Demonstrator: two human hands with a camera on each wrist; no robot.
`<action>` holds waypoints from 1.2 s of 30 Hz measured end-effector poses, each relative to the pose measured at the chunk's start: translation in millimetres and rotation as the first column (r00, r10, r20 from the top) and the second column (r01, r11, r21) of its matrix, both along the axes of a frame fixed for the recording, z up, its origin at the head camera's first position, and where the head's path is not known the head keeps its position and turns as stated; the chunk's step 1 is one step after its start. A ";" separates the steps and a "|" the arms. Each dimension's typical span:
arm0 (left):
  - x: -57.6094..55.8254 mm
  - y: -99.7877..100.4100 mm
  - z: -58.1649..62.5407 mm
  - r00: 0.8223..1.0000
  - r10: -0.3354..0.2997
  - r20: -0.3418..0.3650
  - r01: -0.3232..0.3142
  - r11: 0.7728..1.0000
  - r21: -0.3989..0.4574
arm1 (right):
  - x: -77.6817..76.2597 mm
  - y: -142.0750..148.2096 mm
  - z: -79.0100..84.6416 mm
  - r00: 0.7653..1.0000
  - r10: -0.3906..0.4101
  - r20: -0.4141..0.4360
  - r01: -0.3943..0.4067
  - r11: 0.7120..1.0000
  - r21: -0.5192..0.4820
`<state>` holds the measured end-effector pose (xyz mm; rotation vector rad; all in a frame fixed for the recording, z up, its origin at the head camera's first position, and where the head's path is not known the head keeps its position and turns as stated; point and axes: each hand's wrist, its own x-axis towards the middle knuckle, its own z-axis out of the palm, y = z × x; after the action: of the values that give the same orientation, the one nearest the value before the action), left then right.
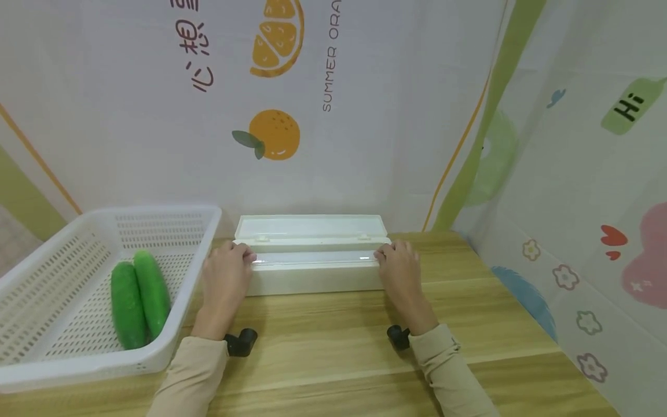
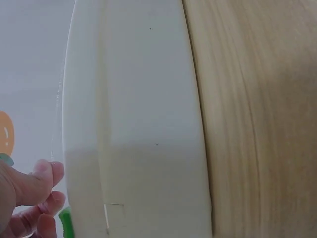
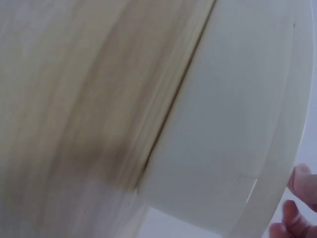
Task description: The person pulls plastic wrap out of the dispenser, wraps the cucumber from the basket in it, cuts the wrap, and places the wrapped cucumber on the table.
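A long white cling film dispenser (image 1: 315, 281) stands on the table with its lid (image 1: 311, 226) tipped back. A strip of clear cling film (image 1: 312, 258) shows across its opening, glossy at the ends. My left hand (image 1: 226, 275) pinches the film at the dispenser's left end, between thumb and curled fingers. At the opposite end my right hand (image 1: 401, 269) pinches the film the same way. In the left wrist view, a faint film edge runs up from the left fingertips (image 2: 57, 171). The right fingertips (image 3: 299, 181) sit just past the dispenser's rim in the right wrist view.
On the left stands a white perforated plastic basket (image 1: 205, 255) holding two green cucumbers (image 1: 152, 292). The wood-grain table (image 1: 318, 347) extends in front of the dispenser and to its right. A printed cloth (image 1: 354, 162) hangs right behind it.
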<state>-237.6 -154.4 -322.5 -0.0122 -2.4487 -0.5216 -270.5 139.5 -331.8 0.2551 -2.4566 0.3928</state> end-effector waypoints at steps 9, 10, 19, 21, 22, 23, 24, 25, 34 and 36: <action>-0.4 4.8 6.9 0.998 -0.060 -0.011 0.061 0.996 0.064 | -0.2 0.7 3.5 1.000 0.012 0.004 -0.012 0.999 -0.029; -0.4 5.0 7.6 0.998 -0.063 -0.006 0.064 0.995 0.075 | -0.4 0.6 4.1 1.000 0.013 0.014 -0.012 0.999 -0.042; -0.4 4.2 11.3 0.990 -0.118 -0.074 0.127 0.981 0.144 | -1.1 3.9 8.5 0.994 0.098 0.042 -0.084 0.963 -0.256; -0.3 3.5 11.1 0.986 -0.125 -0.108 0.140 0.979 0.150 | -1.1 5.1 10.0 0.993 0.104 0.050 -0.085 0.951 -0.298; -0.1 3.3 11.2 0.984 -0.128 -0.125 0.147 0.977 0.154 | -1.2 5.9 10.8 0.993 0.106 0.054 -0.084 0.946 -0.314; 0.2 3.1 11.5 0.983 -0.125 -0.136 0.146 0.977 0.157 | -1.5 6.8 11.2 0.992 0.109 0.059 -0.084 0.940 -0.330; 0.4 2.9 11.9 0.982 -0.124 -0.145 0.146 0.976 0.160 | -1.3 7.8 12.0 0.991 0.114 0.067 -0.085 0.935 -0.343; 1.0 2.6 12.5 0.981 -0.123 -0.151 0.148 0.976 0.163 | -0.7 8.7 13.3 0.990 0.119 0.080 -0.084 0.932 -0.353; 5.2 1.3 21.0 0.991 -0.130 -0.037 0.135 0.970 0.203 | 3.4 14.7 25.9 0.957 0.137 0.256 -0.032 0.926 -0.377; 5.6 1.2 21.9 0.991 -0.136 -0.012 0.135 0.969 0.207 | 4.2 14.1 25.4 0.964 0.139 0.226 -0.050 0.932 -0.360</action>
<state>-232.0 -153.2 -300.6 -0.0929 -2.3951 -0.8363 -266.3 153.6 -306.4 0.1804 -2.5623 0.9474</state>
